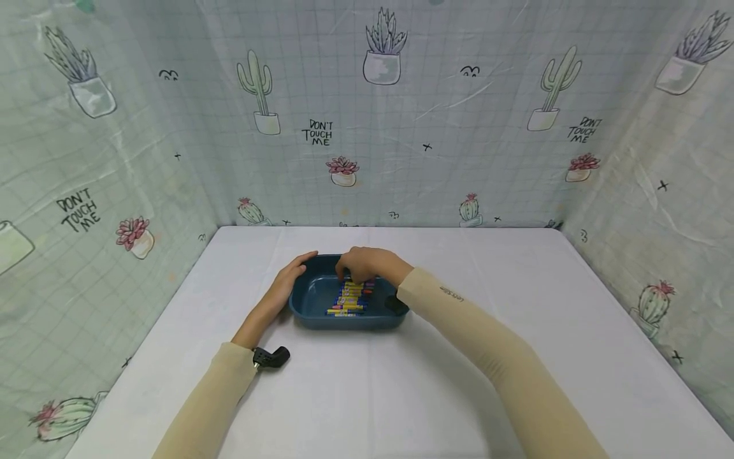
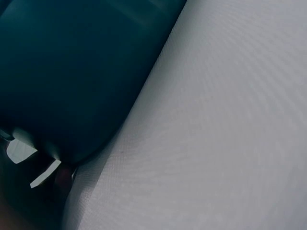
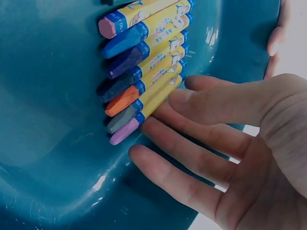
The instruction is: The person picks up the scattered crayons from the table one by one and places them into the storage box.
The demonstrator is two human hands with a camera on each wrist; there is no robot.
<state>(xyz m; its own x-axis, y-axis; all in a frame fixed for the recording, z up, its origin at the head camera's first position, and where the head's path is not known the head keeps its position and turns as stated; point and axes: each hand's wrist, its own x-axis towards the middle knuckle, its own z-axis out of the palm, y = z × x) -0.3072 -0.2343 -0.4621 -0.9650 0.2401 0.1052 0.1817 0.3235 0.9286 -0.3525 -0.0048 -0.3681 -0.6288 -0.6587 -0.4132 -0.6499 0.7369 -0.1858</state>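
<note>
A dark teal plastic tray (image 1: 312, 296) with rounded corners stands on the table. Inside it, oil pastels (image 1: 350, 298) with yellow and blue wrappers lie side by side in a row. My right hand (image 1: 369, 262) reaches over the far rim area to the far end of that row. In the right wrist view its outstretched fingers (image 3: 168, 177) lie beside the violet oil pastel (image 3: 125, 130), the thumb tip right at the wrapped end. Pink, blue, orange and grey ones follow along the row. My left hand (image 1: 287, 280) rests against the tray's left side, fingers extended toward the far corner.
A white cloth covers the table (image 1: 367, 389). Patterned sheets (image 1: 436, 178) with potted cacti hang behind it and on both sides. A black wrist camera (image 1: 271, 357) sticks out from the left sleeve above the table.
</note>
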